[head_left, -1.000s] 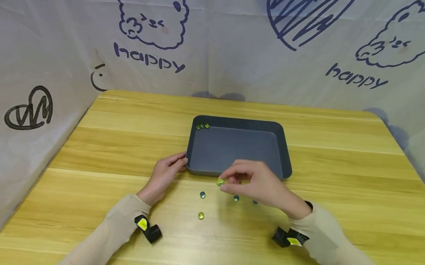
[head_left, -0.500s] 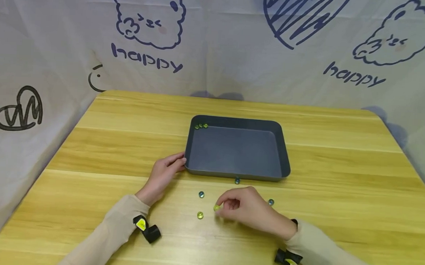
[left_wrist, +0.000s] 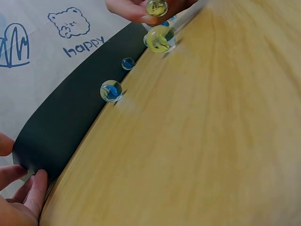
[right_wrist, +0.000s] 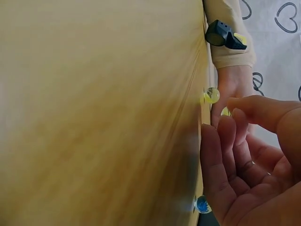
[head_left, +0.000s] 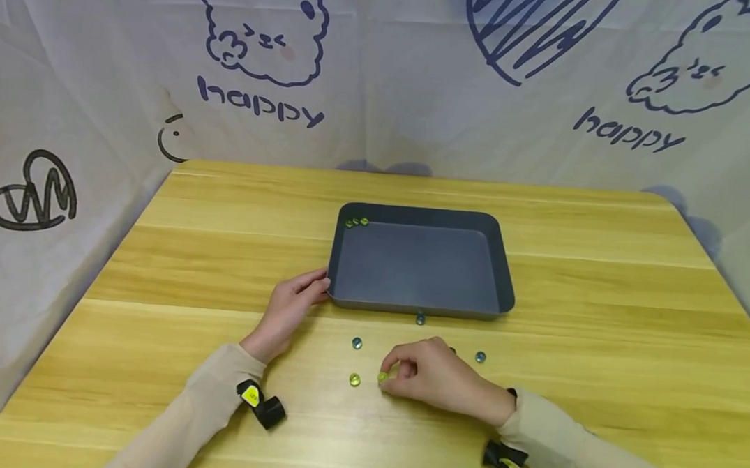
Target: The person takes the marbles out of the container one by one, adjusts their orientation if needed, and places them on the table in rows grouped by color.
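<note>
Head view showed a dark tray (head_left: 420, 271) in the middle of the frame, lying flat on the wooden tabletop (head_left: 192, 254). Three yellow-green marbles (head_left: 356, 223) sat in a little row inside its upper left corner, likely because the tall sides kept them from rolling off. Below the tray, more marbles were spread out on the wood. A first blue marble (head_left: 357, 343) lay left of the frame's middle, a second blue marble (head_left: 420, 319) just beside the tray's near wall, and a third blue marble (head_left: 480, 357) farther right.

The right hand (head_left: 438, 376), low in the frame, pinched a yellow marble (head_left: 382, 377) between thumb and fingertip, probably because such a small round ball could slip away. Another yellow marble (head_left: 355, 380) lay just left of it. It was hard to say if the pinched marble touched the wood. The right arm reached in from the lower right.

The left hand (head_left: 286, 314) touched the tray's lower left corner with fairly straight fingers, maybe so the tray would not slide. Its arm reached up from the lower left.
</note>
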Demonstrator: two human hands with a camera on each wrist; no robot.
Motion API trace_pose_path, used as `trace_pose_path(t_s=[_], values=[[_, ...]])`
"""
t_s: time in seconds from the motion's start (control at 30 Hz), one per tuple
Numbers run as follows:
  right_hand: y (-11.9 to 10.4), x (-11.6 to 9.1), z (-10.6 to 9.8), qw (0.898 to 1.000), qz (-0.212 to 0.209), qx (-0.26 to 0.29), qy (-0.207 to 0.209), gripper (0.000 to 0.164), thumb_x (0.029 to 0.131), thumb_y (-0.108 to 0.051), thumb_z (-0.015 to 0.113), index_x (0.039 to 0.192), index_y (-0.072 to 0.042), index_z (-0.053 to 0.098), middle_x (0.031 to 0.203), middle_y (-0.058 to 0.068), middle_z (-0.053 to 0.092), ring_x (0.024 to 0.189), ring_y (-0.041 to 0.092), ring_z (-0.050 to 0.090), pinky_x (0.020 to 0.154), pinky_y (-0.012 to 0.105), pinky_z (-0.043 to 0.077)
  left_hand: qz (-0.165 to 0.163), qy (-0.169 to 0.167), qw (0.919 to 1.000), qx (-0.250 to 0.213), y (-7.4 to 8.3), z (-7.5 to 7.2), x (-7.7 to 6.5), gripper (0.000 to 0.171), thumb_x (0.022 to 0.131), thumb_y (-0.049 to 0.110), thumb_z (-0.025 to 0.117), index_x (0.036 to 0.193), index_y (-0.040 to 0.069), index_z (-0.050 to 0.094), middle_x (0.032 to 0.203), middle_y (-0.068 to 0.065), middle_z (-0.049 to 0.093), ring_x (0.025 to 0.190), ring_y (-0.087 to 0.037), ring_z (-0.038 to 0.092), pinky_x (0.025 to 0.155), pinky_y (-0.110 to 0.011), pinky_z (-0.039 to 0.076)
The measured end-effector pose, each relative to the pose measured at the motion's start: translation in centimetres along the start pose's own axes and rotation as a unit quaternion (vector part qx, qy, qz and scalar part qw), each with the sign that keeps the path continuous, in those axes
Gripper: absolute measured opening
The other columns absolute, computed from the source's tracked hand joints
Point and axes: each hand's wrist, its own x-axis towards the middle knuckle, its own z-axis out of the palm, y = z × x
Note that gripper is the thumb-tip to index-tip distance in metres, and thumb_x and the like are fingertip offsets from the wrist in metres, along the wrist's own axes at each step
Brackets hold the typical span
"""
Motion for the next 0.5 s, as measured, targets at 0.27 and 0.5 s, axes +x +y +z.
trace_pose_path(t_s=[0.27,0.5], values=[[0.01,0.18,0.23,0.999,0.0,-0.039,-0.011,0.007,0.083,-0.01,0.075,0.089,-0.01,0.071,0.059,-0.014,0.053,0.052,-0.001,0.045,0.058,0.02,0.046,0.003,-0.002,1.0,-0.005,-0.03,-0.05,0.06,0.04,0.099,0.015,0.054,0.136,-0.001,0.053,0.136,-0.018,0.053,0.106,-0.026,0.062,0.1,-0.036,0.045],[0.23,0.2,0.37,0.999,-0.005,-0.051,-0.014,0.008,0.082,-0.008,0.075,0.089,-0.009,0.07,0.059,-0.014,0.053,0.051,-0.001,0.045,0.057,0.02,0.046,0.002,0.0,1.0,-0.006,0.03,0.04,0.03,0.04,0.099,0.015,0.054,0.136,0.0,0.054,0.136,-0.017,0.054,0.106,-0.026,0.062,0.099,-0.035,0.046]])
